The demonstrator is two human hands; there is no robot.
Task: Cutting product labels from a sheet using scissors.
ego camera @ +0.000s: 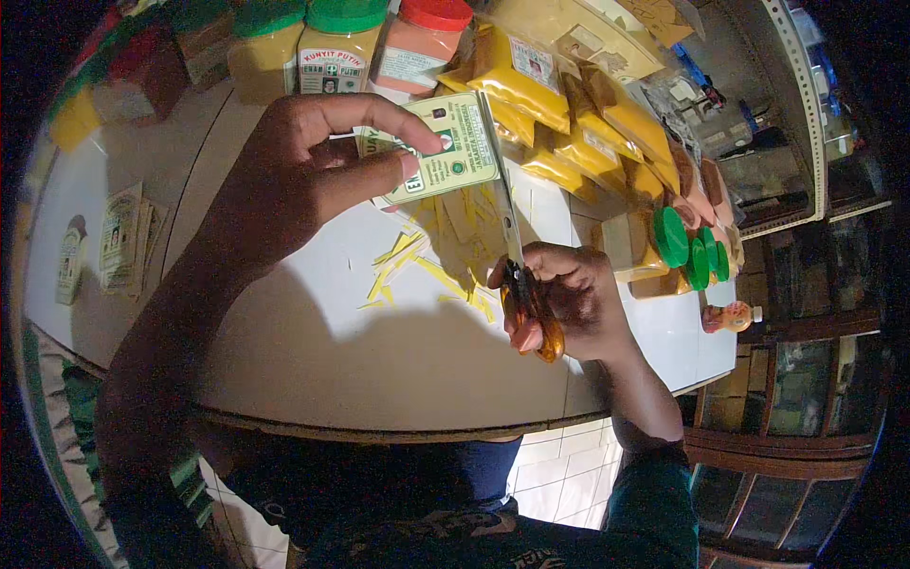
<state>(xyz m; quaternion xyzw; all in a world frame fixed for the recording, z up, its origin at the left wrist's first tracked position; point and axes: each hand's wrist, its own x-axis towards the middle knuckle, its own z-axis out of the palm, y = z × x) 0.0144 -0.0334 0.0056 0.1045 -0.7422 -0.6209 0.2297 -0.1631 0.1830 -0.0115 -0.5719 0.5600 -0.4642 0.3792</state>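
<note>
Between thumb and fingers, my left hand [306, 156] pinches a pale green printed paper label [469, 142], held up over the white tabletop. My right hand [569, 299] has its fingers through the orange-brown handles of a pair of scissors [513, 235]. Their blades point away from me and lie along the label's right edge. Below the label, thin yellow-edged paper strips [405, 263] are scattered on the table, partly in the shadow of my hands. A stack of similar labels [124, 242] rests at the left, with a narrow cut label [70, 259] beside it.
Plastic jars with green lids [345, 16] and a red-lidded jar [426, 50] line the far side. Clear bags of yellow powder [512, 71] are piled behind the scissors. Lying jars [640, 245] and a small bottle [732, 317] are at the right, near a metal rack [817, 107].
</note>
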